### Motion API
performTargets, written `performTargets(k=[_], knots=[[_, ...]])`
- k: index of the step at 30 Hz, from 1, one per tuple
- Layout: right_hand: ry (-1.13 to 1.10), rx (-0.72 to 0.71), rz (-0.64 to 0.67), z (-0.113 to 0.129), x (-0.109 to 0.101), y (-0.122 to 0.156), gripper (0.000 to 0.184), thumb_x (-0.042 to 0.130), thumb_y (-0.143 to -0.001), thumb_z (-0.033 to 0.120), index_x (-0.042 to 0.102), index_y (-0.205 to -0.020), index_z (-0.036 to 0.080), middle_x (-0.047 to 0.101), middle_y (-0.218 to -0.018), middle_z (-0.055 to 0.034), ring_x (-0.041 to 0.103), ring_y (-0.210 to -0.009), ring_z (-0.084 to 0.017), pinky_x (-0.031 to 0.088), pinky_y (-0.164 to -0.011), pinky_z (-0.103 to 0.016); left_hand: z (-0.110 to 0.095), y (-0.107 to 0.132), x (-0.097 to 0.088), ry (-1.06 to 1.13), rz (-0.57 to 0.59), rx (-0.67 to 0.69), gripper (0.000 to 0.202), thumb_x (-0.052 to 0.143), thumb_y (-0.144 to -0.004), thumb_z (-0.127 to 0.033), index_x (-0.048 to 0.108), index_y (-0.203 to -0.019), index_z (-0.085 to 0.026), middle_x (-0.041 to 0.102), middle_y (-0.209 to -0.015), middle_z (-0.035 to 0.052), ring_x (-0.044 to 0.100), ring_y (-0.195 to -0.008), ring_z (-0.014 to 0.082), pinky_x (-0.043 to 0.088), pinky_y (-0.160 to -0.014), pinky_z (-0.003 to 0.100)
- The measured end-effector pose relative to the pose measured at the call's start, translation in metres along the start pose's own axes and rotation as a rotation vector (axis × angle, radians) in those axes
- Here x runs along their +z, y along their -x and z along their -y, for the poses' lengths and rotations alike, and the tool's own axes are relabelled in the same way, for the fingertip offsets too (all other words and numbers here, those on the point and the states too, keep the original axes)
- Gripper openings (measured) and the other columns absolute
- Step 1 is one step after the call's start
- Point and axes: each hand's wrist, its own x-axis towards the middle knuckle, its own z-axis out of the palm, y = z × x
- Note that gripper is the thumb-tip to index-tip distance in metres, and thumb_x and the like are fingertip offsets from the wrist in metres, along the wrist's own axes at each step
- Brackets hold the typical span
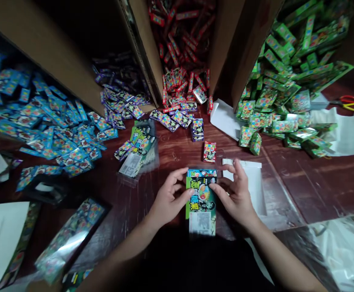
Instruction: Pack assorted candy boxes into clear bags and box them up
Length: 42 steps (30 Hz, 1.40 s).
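Note:
A green printed packet (201, 200) with a white barcode patch lies upright on the dark wooden table (301, 182) in front of me. My left hand (167, 198) pinches its left edge with curled fingers. My right hand (236, 192) grips its right edge, thumb on the print. A small blue box shows at the packet's top edge. One small red box (209, 151) stands just beyond the packet.
Cardboard cartons spill small boxes: blue (43, 117) at left, purple (119, 101), red (180, 81), green (274, 109) at right. Finished packets (139, 152) lie left of centre, more (70, 235) at lower left. White paper (254, 182), red-yellow scissors (351, 103) at far right.

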Motion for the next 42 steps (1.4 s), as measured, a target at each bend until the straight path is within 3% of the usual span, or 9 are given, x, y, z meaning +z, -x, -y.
performTargets(k=[5,8,12,17,19,23,32,37,42], knots=[[0.021,0.098,0.282,0.0,-0.01,0.004,0.073,0.06,-0.099,0.028,0.021,-0.16,0.039,0.06,-0.118,-0.0045,0.063,-0.103,-0.017,0.056,-0.092,-0.034,0.005,0.007,-0.006,-0.013,0.153,-0.109,0.03,0.068,-0.09,-0.029,0.058,-0.118,-0.025,0.065,-0.112,0.004,0.067,-0.099,0.0184,0.056,-0.087,0.032],[0.031,0.104,0.339,0.003,-0.017,-0.001,0.072,0.06,-0.098,0.027,0.024,-0.16,0.036,0.062,-0.116,-0.0037,0.063,-0.102,-0.016,0.054,-0.095,-0.034,0.0,0.005,-0.009,-0.078,0.128,-0.066,0.016,0.063,-0.095,-0.032,0.064,-0.108,-0.023,0.066,-0.114,0.0049,0.065,-0.108,0.0197,0.053,-0.094,0.034],[0.025,0.064,0.248,-0.001,-0.012,0.0,0.079,0.063,-0.097,0.025,0.018,-0.161,0.038,0.067,-0.111,-0.0027,0.064,-0.108,-0.017,0.049,-0.107,-0.04,-0.001,0.001,-0.005,-0.102,0.031,0.023,0.016,0.058,-0.099,-0.03,0.07,-0.103,-0.022,0.062,-0.135,0.0076,0.061,-0.122,0.0216,0.047,-0.106,0.038],[-0.075,0.054,0.151,-0.001,-0.001,0.006,0.091,0.061,-0.098,0.029,-0.004,-0.16,0.045,0.053,-0.144,-0.0079,0.065,-0.116,-0.02,0.057,-0.101,-0.043,0.001,-0.001,0.002,-0.003,-0.086,0.008,0.025,0.063,-0.096,-0.027,0.062,-0.12,-0.023,0.074,-0.108,0.004,0.068,-0.104,0.0176,0.051,-0.095,0.033],[-0.107,0.087,0.171,0.005,-0.002,0.004,0.095,0.064,-0.097,0.031,-0.006,-0.16,0.043,0.06,-0.135,-0.0076,0.067,-0.112,-0.02,0.057,-0.1,-0.044,-0.003,-0.002,0.001,-0.032,-0.03,-0.018,0.022,0.064,-0.095,-0.028,0.066,-0.116,-0.022,0.074,-0.11,0.0043,0.068,-0.105,0.0173,0.052,-0.094,0.032],[-0.163,0.196,0.166,0.018,-0.004,-0.002,0.093,0.069,-0.093,0.03,0.008,-0.162,0.038,0.07,-0.099,-0.0014,0.069,-0.096,-0.018,0.057,-0.095,-0.039,-0.016,-0.005,0.0,-0.094,0.044,-0.046,0.014,0.066,-0.092,-0.031,0.073,-0.095,-0.019,0.074,-0.112,0.0056,0.068,-0.105,0.0182,0.052,-0.092,0.031],[-0.276,0.457,0.093,0.039,-0.002,-0.024,0.111,0.083,-0.078,0.028,0.011,-0.162,0.027,0.073,-0.085,0.0024,0.066,-0.074,-0.014,0.057,-0.072,-0.029,-0.033,-0.023,-0.006,-0.164,0.152,-0.129,0.015,0.069,-0.09,-0.032,0.075,-0.092,-0.018,0.077,-0.094,0.0032,0.07,-0.089,0.0171,0.052,-0.086,0.031],[-0.201,0.398,0.16,0.039,-0.015,-0.018,0.103,0.078,-0.085,0.03,0.009,-0.162,0.032,0.075,-0.09,0.0013,0.071,-0.084,-0.017,0.059,-0.081,-0.035,-0.027,-0.02,-0.012,-0.111,0.25,-0.048,0.016,0.07,-0.091,-0.032,0.075,-0.097,-0.019,0.077,-0.105,0.0049,0.07,-0.097,0.0175,0.053,-0.092,0.032],[-0.119,0.327,0.226,0.034,-0.028,-0.01,0.091,0.074,-0.089,0.033,0.018,-0.161,0.034,0.075,-0.101,-0.0023,0.071,-0.099,-0.02,0.055,-0.099,-0.043,-0.017,-0.015,-0.002,-0.009,0.22,-0.032,0.017,0.077,-0.084,-0.025,0.072,-0.098,-0.017,0.074,-0.108,0.0051,0.07,-0.101,0.0173,0.054,-0.093,0.031]])
